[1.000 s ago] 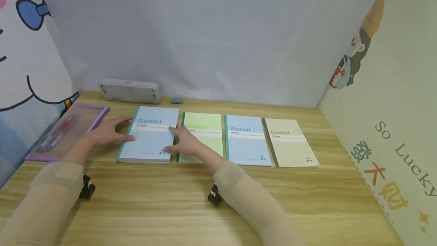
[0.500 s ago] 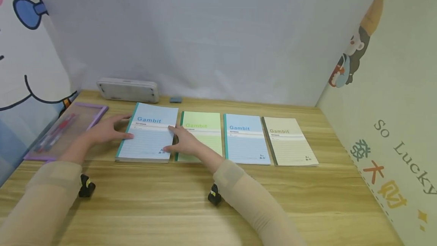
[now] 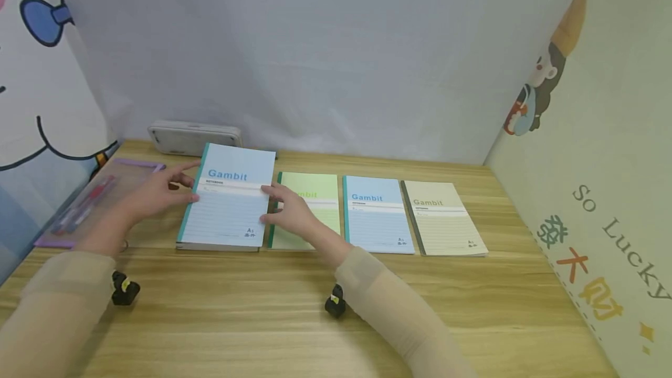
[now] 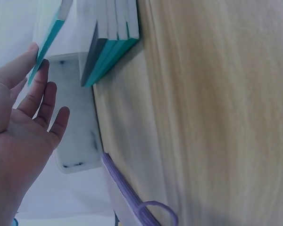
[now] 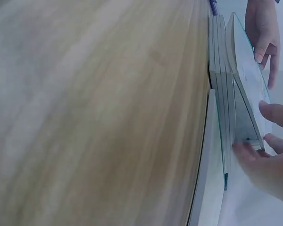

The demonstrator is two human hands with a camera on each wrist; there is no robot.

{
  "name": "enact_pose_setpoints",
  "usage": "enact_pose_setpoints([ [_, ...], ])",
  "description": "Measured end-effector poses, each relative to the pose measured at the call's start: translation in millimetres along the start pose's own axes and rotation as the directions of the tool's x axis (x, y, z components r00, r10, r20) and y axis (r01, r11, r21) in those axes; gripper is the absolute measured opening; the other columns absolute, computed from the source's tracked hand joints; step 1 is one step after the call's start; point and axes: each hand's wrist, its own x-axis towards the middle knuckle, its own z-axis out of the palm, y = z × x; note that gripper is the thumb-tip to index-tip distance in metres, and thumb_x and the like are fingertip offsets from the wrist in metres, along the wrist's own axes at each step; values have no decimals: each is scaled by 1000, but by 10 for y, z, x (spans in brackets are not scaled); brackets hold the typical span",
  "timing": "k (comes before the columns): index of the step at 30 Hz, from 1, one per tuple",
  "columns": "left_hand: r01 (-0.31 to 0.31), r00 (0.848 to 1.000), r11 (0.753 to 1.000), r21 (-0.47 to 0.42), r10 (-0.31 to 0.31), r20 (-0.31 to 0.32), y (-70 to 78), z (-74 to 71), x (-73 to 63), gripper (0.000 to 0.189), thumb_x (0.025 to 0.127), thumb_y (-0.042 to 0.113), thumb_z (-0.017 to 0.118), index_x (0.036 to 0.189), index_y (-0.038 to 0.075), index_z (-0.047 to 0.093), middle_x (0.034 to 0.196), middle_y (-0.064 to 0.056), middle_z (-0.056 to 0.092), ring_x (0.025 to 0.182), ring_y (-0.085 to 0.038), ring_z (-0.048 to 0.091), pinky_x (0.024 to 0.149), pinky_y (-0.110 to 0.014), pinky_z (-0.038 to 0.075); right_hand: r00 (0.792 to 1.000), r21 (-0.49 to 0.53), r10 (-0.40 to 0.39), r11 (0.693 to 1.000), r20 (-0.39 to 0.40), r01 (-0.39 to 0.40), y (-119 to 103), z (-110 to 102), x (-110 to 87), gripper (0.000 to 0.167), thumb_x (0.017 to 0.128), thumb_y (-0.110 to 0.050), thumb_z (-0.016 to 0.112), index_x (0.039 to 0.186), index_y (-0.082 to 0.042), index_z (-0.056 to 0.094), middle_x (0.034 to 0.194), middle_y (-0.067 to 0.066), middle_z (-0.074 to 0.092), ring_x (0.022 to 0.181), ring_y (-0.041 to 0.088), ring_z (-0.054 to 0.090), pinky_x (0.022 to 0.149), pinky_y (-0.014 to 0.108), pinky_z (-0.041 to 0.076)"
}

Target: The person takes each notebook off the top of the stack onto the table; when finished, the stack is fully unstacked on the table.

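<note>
Near edge of the desk point(image 3: 294, 319): both forearms in beige sleeves, a small black camera at each wrist.

Left hand point(image 3: 152, 194) is at the spine edge of the top blue notebook point(image 3: 228, 203), fingers nearly straight and slightly apart, tips touching the edge. Right hand point(image 3: 289, 214) is at the opposite edge, thumb on the cover, fingers curled under it.

The top notebook is tilted, far end lifted off the stack point(image 5: 220, 89) beneath; its near end rests on the stack.

To the right, flat in a row: green notebook point(image 3: 312, 206), second blue notebook point(image 3: 375, 214), beige notebook point(image 3: 443, 217).

Left: purple pouch point(image 3: 100, 197) holding pens.

Far, at the backdrop: white case point(image 3: 194, 136).
</note>
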Motion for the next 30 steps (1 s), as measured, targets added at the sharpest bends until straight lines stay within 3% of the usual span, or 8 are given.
enact_pose_setpoints([
  [6, -44, 999, 996, 72, 43, 11, 144, -44, -36, 83, 86, 35, 69, 151, 15, 22, 115, -23, 56, 116, -42, 47, 100, -63, 30, 997, 54, -62, 996, -53, 65, 4, -72, -3, 58, 86, -9, 69, 140, -16, 48, 152, 6, 31, 113, 20, 58, 83, 22, 51],
  [14, -58, 998, 992, 114, 56, 21, 365, -106, -120, 83, 85, 32, 70, 151, 13, 23, 112, -22, 59, 116, -46, 48, 96, -65, 32, 989, 166, -103, 979, -101, 119, -43, -162, -71, 54, 86, -6, 68, 137, -17, 52, 145, 4, 38, 100, 14, 62, 77, 20, 52],
  [19, -97, 995, 986, 138, 94, 32, 410, -128, -201, 84, 83, 30, 73, 150, 9, 26, 104, -15, 63, 112, -43, 53, 96, -64, 34, 992, 223, -111, 967, -53, 120, -104, -218, -173, 58, 84, -5, 70, 138, -18, 50, 145, 2, 38, 100, 13, 62, 80, 22, 53],
  [24, -70, 996, 986, 152, 62, 57, 443, -130, -360, 86, 82, 39, 72, 150, 15, 26, 105, -11, 59, 112, -41, 52, 90, -58, 41, 985, 149, -173, 974, 9, 170, -170, -239, -311, 60, 84, -7, 71, 139, -18, 48, 140, 3, 41, 95, 11, 63, 80, 20, 52],
  [30, -53, 996, 987, 151, 41, 79, 466, -60, -531, 85, 80, 45, 72, 150, 21, 29, 109, -8, 58, 107, -28, 54, 87, -47, 45, 973, 94, -219, 973, 72, 211, -195, -240, -477, 61, 83, -8, 73, 138, -17, 50, 128, 3, 46, 87, 8, 63, 76, 19, 53],
])
